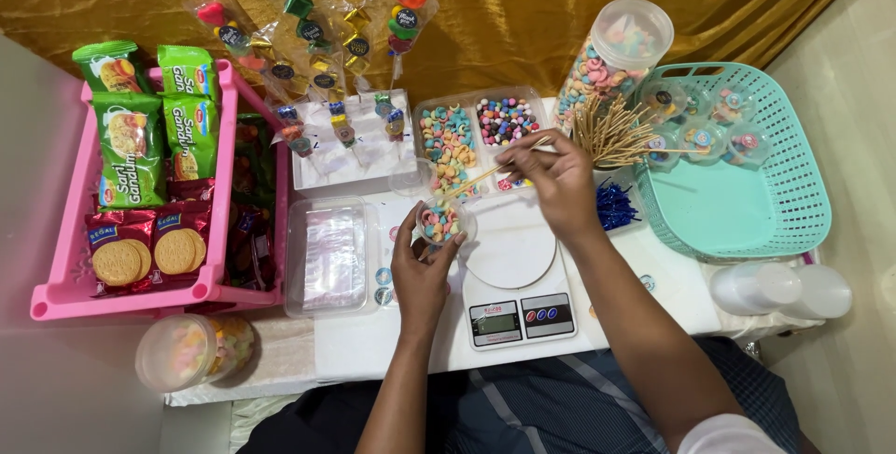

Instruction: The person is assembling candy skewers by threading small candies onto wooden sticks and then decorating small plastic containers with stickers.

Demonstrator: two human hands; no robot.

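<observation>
The cup (441, 223) of coloured rings sat in the left hand (422, 263), gripped just above the desk (373, 342) beside the scale (511, 286). The right hand (553, 179) pinched a skewer (476, 179) angled into it. Best done with the cup level and the skewer tip moving gently.
</observation>
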